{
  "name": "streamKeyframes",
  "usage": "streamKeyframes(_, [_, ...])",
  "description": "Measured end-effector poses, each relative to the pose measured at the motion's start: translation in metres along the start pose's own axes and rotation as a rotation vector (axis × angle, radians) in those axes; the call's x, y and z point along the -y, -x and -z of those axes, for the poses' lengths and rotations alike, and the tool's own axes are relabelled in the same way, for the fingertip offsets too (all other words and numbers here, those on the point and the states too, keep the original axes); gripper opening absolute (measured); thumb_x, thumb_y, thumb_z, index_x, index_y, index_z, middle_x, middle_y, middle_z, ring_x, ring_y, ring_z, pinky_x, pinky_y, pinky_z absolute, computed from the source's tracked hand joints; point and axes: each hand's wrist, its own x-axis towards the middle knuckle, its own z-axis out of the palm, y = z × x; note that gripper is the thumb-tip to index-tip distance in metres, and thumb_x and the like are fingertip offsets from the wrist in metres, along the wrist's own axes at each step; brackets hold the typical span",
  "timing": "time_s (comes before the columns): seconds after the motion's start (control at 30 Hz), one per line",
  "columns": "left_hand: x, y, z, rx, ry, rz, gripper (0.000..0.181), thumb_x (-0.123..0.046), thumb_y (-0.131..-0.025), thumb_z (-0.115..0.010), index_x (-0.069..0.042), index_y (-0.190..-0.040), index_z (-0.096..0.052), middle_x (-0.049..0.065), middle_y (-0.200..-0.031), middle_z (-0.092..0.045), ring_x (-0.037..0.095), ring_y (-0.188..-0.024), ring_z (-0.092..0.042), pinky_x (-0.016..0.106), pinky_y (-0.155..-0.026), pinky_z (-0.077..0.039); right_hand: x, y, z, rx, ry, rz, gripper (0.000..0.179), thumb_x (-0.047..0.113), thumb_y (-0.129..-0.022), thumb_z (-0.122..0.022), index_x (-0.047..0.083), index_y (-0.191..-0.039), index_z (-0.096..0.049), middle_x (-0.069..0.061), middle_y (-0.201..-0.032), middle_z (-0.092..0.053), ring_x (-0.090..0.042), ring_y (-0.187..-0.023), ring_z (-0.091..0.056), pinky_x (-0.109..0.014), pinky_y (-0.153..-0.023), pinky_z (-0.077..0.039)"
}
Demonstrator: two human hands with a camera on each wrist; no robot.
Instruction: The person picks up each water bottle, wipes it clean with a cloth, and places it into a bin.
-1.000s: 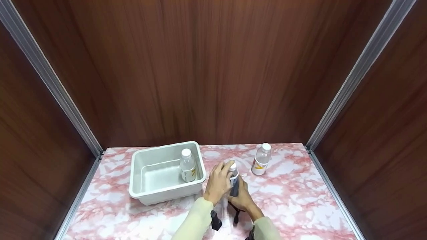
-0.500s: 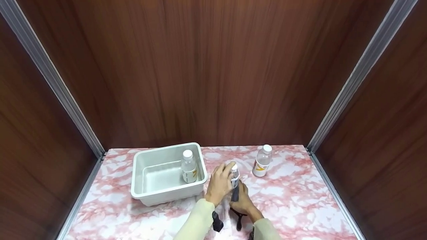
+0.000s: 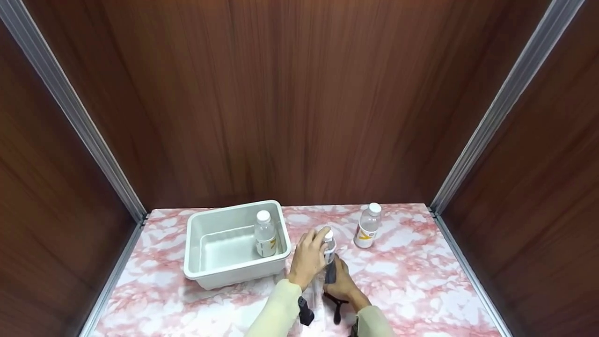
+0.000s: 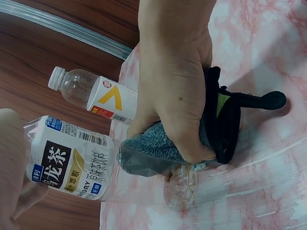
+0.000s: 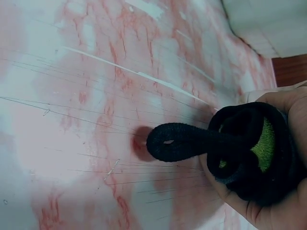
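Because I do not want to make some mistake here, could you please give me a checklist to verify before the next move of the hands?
1. Left hand grips the held bottle: ok.
2. Right hand holds the cloth against that bottle's side: ok.
3. White cap on the held bottle: ok.
4. Held bottle's base rests on the table: cannot tell.
5. Bin has bare floor beside its upright bottle: ok.
6. Other bottle stands upright, apart from both hands: ok.
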Motion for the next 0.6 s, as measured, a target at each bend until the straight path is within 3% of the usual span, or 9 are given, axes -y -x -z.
streamKeyframes(0.6, [-0.001, 0.001, 0.001, -0.003, 0.008, 0.01, 0.045, -0.008, -0.088, -0.072, -0.014, -0.132, -0.065, 0.006, -0.101, -0.065, 0.023, -0.09, -0.065, 0.037, -0.081, -0.058, 0.022, -0.009, 0.04, -0.117, -0.007, 0.148, 0.105, -0.004, -0.059, -0.071, -0.002, -0.155, -0.03, -0.035, -0.151, -0.036, -0.049, -0.135, -0.042, -0.061, -0.109, -0.04])
